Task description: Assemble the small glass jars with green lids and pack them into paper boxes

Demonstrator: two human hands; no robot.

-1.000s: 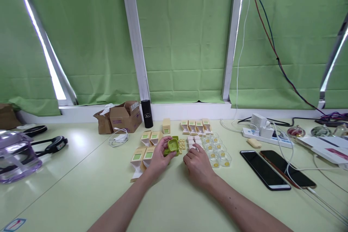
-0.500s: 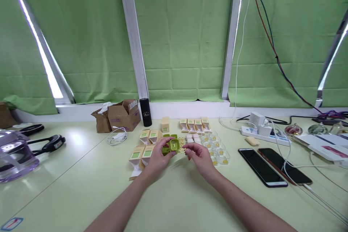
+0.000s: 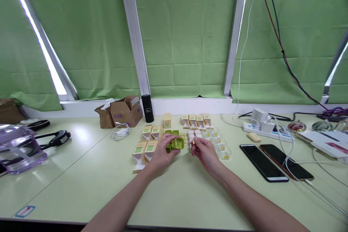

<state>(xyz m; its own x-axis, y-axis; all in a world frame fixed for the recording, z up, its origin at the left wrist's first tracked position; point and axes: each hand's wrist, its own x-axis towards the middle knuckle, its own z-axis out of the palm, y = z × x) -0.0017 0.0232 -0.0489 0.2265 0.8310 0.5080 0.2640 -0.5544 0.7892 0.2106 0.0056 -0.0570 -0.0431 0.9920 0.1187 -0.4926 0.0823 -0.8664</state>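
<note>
My left hand (image 3: 162, 152) is closed round a small green square container (image 3: 178, 143), its open side tilted toward me. To its right, my right hand (image 3: 204, 152) pinches a tiny yellowish piece (image 3: 194, 142) between thumb and finger. More green containers (image 3: 168, 132) stand just behind my left hand. Small yellow pieces (image 3: 183, 137) lie between the hands. White-pink blocks (image 3: 198, 133) sit behind my right hand, beside clear plastic cups (image 3: 223, 149) with yellow contents. Open cardboard boxes with green labels (image 3: 139, 150) stand left of my left hand.
A row of small boxes (image 3: 192, 120), a black bottle (image 3: 147, 108) and a brown carton (image 3: 126, 112) stand at the back. Two phones (image 3: 263, 163), cables and a power strip (image 3: 282, 136) lie right. A purple-tinted jug (image 3: 20, 150) is far left.
My right hand has drawn away from the green container, and the yellowish ring it held near there is no longer seen as a ring. The view has shifted slightly.
</note>
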